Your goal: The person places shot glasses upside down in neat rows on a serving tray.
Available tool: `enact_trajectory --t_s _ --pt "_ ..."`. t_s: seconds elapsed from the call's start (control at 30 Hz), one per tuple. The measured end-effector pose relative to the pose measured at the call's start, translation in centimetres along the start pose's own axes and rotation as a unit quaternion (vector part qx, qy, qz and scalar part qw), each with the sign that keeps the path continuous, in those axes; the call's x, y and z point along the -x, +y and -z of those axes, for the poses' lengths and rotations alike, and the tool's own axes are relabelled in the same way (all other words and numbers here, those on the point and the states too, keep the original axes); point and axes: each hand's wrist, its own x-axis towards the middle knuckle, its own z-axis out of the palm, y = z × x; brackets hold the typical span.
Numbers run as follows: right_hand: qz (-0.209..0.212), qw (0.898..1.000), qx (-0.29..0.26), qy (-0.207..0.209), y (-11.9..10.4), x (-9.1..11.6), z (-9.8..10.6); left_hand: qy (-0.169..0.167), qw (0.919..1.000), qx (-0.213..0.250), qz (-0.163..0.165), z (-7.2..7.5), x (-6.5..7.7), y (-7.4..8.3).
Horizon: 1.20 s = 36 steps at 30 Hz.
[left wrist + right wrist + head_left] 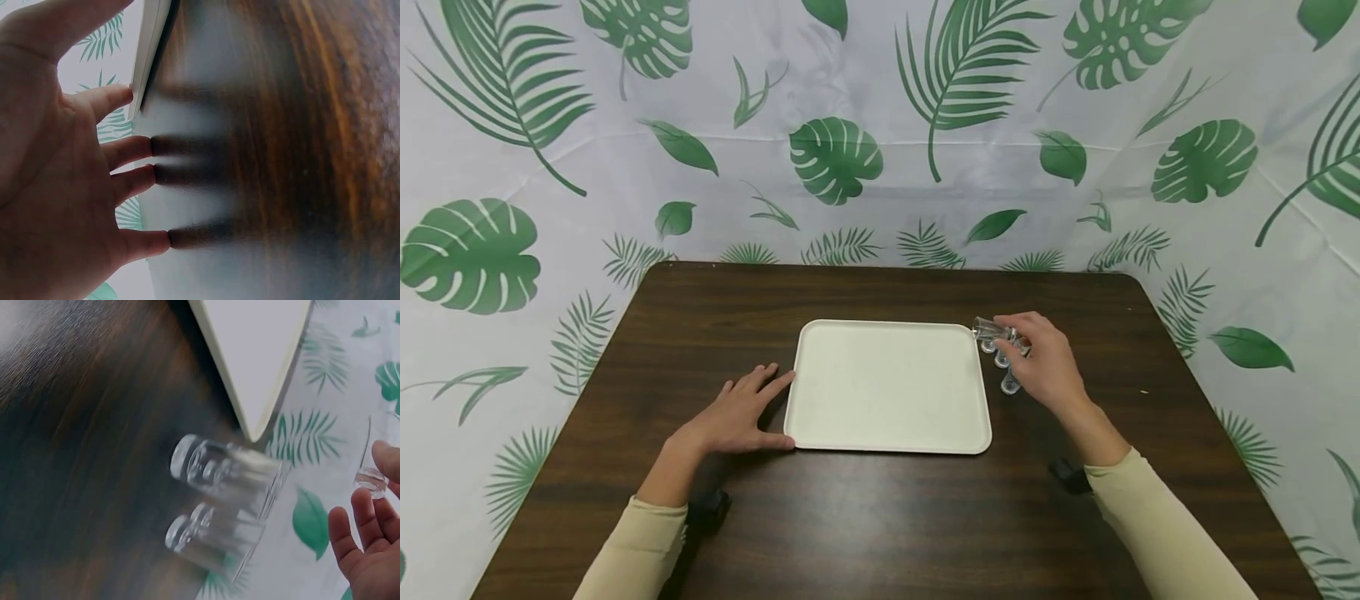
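A cream rectangular tray (887, 387) lies on the dark wooden table. My left hand (739, 418) has its fingers spread; thumb and index finger touch the tray's left edge, while the other fingertips rest on the tabletop in the left wrist view. At the tray's far right corner my right hand (1043, 358) pinches a clear shot glass (377, 431) between thumb and fingers, tilted and raised off the table. Below that hand, several more shot glasses (225, 472) stand close together beside the tray's right edge, partly hidden by the hand in the head view.
The wooden table (880, 525) ends at the back against a white cloth (880, 208) printed with green leaves, which also hangs along both sides. A dark strap device (1070, 477) sits under the right wrist, and another (709, 507) by the left.
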Motion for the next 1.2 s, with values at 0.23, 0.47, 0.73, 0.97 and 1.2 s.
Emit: enact_trajectory --t_s 0.23,0.47,0.73,0.97,1.2 --pt "0.007 0.999 -0.001 -0.035 -1.0 -0.4 -1.5 -0.004 1.0000 -0.002 -0.002 0.1 -0.4 0.1" --pt "0.008 0.998 0.013 -0.061 -1.9 -1.0 -3.1 -0.009 0.9999 0.004 -0.001 0.3 -0.4 0.2" --pt "-0.005 0.994 0.006 -0.109 -3.3 -1.8 -5.5 -0.002 1.0000 0.008 -0.005 0.2 0.0 0.3" --pt "-0.003 0.991 0.017 -0.134 -4.2 -2.5 -7.8 -0.005 0.9999 0.015 -0.002 0.3 0.1 0.4" --pt "0.029 0.989 0.029 -0.141 -5.0 -3.4 -10.0 -0.004 0.9999 0.016 0.000 0.5 0.1 0.6"
